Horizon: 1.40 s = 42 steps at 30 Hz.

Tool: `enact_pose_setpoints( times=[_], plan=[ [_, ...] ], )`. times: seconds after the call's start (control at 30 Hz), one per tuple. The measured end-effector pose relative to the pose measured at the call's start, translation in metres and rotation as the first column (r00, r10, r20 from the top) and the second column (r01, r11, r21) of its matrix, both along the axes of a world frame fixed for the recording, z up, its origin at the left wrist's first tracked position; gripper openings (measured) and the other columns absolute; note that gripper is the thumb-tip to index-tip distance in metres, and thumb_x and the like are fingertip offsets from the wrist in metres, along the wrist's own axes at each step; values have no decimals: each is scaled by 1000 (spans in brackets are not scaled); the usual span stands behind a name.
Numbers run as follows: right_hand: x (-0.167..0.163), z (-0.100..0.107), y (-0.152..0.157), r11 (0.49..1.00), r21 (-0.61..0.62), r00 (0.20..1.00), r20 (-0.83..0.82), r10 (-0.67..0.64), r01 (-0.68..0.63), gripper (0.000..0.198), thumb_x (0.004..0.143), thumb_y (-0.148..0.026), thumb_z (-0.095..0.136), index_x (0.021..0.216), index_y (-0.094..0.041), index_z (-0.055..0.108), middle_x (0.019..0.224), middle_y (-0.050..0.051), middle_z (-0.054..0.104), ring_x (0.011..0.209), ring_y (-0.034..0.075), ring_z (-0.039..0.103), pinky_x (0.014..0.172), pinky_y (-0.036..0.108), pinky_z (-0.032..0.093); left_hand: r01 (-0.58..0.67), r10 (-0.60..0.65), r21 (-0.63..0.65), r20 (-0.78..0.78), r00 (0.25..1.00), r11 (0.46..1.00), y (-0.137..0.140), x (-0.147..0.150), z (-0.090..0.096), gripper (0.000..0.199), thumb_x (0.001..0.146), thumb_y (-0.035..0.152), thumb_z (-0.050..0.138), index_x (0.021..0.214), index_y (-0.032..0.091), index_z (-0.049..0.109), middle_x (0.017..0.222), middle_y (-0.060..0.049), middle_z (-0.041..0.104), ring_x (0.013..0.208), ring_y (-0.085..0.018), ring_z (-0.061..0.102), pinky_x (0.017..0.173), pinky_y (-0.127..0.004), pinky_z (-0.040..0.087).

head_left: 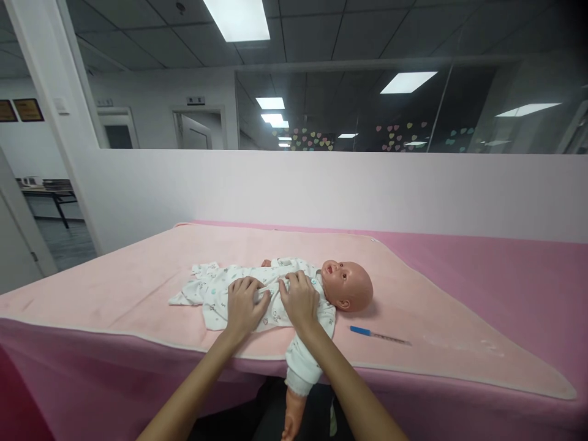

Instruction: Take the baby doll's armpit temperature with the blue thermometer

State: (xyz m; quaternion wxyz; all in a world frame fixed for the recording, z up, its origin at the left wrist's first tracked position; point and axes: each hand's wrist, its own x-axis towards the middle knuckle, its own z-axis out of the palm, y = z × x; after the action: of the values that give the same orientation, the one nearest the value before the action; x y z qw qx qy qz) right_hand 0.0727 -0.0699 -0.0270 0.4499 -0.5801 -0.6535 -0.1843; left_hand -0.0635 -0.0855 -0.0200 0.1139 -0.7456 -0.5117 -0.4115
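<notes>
Peach blanket (138, 275): doll (275, 313) lies crosswise, head (351, 286) nearer my right hand (301, 300) than left hand (244, 304); both touch its gown (269, 315), grip I cannot tell.

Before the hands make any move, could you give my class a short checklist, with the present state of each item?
1. Doll on its back on the peach sheet: ok, face upward.
2. Left hand on the patterned gown: ok.
3. Right hand on the gown, nearer the doll's head: ok.
4. Firm grip on the fabric: cannot tell; pinching or just resting is unclear.
5. Doll's near arm on the sheet: not ok, it hangs over the front edge.
6. Blue-ended stick apart from both hands: ok.
</notes>
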Motion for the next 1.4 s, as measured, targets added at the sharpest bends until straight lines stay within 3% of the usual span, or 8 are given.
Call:
enact_pose_setpoints(
  times=[0.13, 0.27, 0.43, 0.57, 0.7, 0.87, 1.07, 1.4],
  plan=[
    [14, -1, -22, 999, 30, 990, -135, 41, -37, 21, 84, -35, 48, 91, -19, 60, 93, 8, 56, 81, 20, 54, 61, 27, 40, 4, -4, -10, -4, 1000, 1000, -1, -1, -1, 18, 81, 28, 43, 70, 20, 54, 81, -3, 56, 79, -19, 48, 77, -35, 34],
    [68, -21, -60, 993, 52, 973, -203, 113, -105, 24, 86, -32, 41, 97, -19, 58, 104, 9, 56, 92, 20, 55, 76, 30, 45, -4, 6, -40, 60, 998, 999, -1, -2, -2, 21, 83, 28, 40, 67, 19, 51, 75, -2, 57, 76, -18, 48, 74, -34, 35],
    [173, -59, -83, 975, -187, 985, -101, -139, 118, 27, 79, -29, 39, 87, -17, 62, 96, 12, 62, 93, 27, 55, 81, 41, 44, 10, -3, -56, 127, 992, 998, 0, -1, -1, 22, 84, 31, 40, 68, 20, 50, 73, -1, 59, 78, -19, 49, 77, -35, 35],
    [216, -67, -88, 932, -363, 993, -116, -34, -11, 28, 78, -33, 40, 84, -19, 64, 95, 11, 65, 91, 25, 58, 83, 39, 45, 40, -29, -56, 183, 983, 998, 1, -2, -1, 17, 81, 31, 42, 74, 20, 54, 78, -1, 61, 80, -19, 51, 79, -36, 35],
    [216, -48, -99, 902, -411, 984, -165, 64, -128, 27, 77, -38, 43, 78, -21, 63, 89, 10, 66, 86, 25, 60, 78, 37, 46, 43, -32, -54, 200, 979, 998, 3, -4, -2, 14, 79, 29, 45, 83, 22, 57, 81, -2, 62, 84, -21, 51, 80, -38, 35],
    [208, -2, -108, 847, -477, 932, -357, 56, -233, 29, 76, -44, 47, 79, -21, 63, 78, 6, 67, 73, 21, 61, 63, 29, 48, 39, -32, -34, 187, 982, 999, 5, -5, -4, 16, 78, 29, 45, 84, 22, 58, 83, -2, 63, 84, -21, 53, 81, -38, 36],
    [189, 38, -97, 779, -520, 894, -434, 113, -351, 28, 72, -44, 51, 73, -18, 61, 61, 3, 59, 51, 14, 54, 40, 21, 39, 41, -34, -44, 160, 987, 998, 4, -5, -3, 15, 80, 28, 44, 80, 22, 58, 83, -2, 63, 84, -21, 52, 78, -37, 36],
    [184, 25, -84, 576, -767, 943, -331, 21, -282, 34, 74, -35, 45, 48, -16, 54, 43, 2, 54, 31, 9, 42, 35, 21, 32, 49, -44, -36, 144, 989, 998, 4, -5, -4, 16, 80, 28, 43, 80, 22, 59, 83, -2, 64, 85, -22, 51, 77, -37, 36]
  ],
)
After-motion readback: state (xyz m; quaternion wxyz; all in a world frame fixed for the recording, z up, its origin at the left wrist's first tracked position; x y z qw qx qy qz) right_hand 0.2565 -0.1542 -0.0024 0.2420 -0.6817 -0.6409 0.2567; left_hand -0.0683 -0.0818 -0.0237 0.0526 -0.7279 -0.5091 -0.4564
